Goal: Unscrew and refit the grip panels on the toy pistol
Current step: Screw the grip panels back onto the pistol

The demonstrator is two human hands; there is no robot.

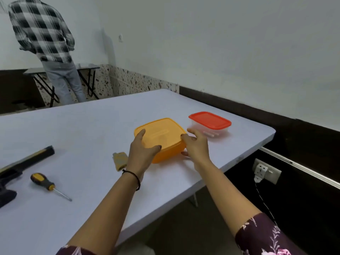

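An orange lidded box point(162, 134) sits on the white table point(88, 129). My left hand point(142, 153) grips its near left side, thumb across the lid's front edge. My right hand point(196, 144) holds its right corner, fingers spread. A tan grip panel point(119, 161) lies flat just left of my left wrist. The black toy pistol point(20, 165) with a yellow stripe lies at the table's far left edge, partly cut off. A screwdriver point(47, 184) with a black and yellow handle rests near it, tip pointing right.
A clear box with a red lid point(209, 124) stands right behind the orange one, near the table's right corner. A person in a checked shirt point(42, 34) stands at another table far back left. A wall socket with a plug point(265, 171) is below right.
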